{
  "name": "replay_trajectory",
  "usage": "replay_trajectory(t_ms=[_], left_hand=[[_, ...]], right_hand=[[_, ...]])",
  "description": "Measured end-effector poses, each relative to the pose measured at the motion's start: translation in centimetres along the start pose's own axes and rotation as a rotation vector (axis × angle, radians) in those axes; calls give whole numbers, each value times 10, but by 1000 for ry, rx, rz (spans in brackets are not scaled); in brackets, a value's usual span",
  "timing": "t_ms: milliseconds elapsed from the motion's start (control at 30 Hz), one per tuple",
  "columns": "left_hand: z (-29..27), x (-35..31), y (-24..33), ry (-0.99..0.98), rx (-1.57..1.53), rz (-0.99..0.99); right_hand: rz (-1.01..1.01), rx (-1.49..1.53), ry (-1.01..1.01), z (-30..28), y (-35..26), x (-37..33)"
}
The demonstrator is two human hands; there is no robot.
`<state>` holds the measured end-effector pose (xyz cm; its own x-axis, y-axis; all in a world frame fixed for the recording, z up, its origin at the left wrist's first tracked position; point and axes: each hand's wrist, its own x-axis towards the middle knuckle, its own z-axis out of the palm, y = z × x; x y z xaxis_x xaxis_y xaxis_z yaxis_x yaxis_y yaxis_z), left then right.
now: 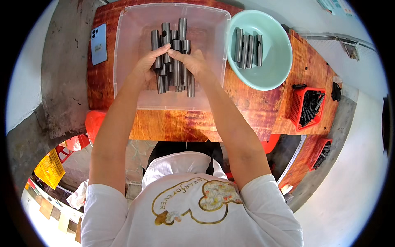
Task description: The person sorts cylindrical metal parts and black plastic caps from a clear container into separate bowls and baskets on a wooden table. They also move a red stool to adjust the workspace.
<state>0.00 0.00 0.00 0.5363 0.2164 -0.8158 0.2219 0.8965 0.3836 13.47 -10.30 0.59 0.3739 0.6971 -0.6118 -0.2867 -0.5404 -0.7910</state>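
In front of me, a clear plastic bin [138, 96] holds a pile of dark grey metal tubes [177, 70], some with a hole near the end. My left hand [149, 62] closes round the left side of the tubes. From the right, my right hand [193, 64] grips the same bunch, its thumb close to the left thumb over the top. The fingers beneath the tubes are mostly hidden. To the right, a pale green basin [273, 70] contains several more tubes [245, 51] lying side by side.
A light blue phone [98, 44] lies left of the bin on the reddish wooden table [177, 125]. At the right stands a red basket [295, 108] of small black parts, with another red basket [316, 154] lower down. A yellow crate [50, 169] sits at the lower left.
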Motion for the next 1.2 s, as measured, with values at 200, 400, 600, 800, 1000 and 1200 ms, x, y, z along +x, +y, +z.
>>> replay_trajectory(t_ms=[200,400,600,800,1000,1200], left_hand=[[6,-4,-5,42,-60,34],[-1,-5,-7,-28,-114,100],[27,-46,0,14,-151,170],[33,-79,5,9,-124,341],[48,-114,31,68,-65,465],[39,-107,21,204,-96,442]], right_hand=[[-12,178,-22,0,1,-5],[-44,209,-56,2,-6,-12],[-52,153,-43,-1,-38,-40],[-213,75,-52,5,-56,-54],[-326,121,-130,7,-90,-59],[-276,185,-183,9,-78,-50]])
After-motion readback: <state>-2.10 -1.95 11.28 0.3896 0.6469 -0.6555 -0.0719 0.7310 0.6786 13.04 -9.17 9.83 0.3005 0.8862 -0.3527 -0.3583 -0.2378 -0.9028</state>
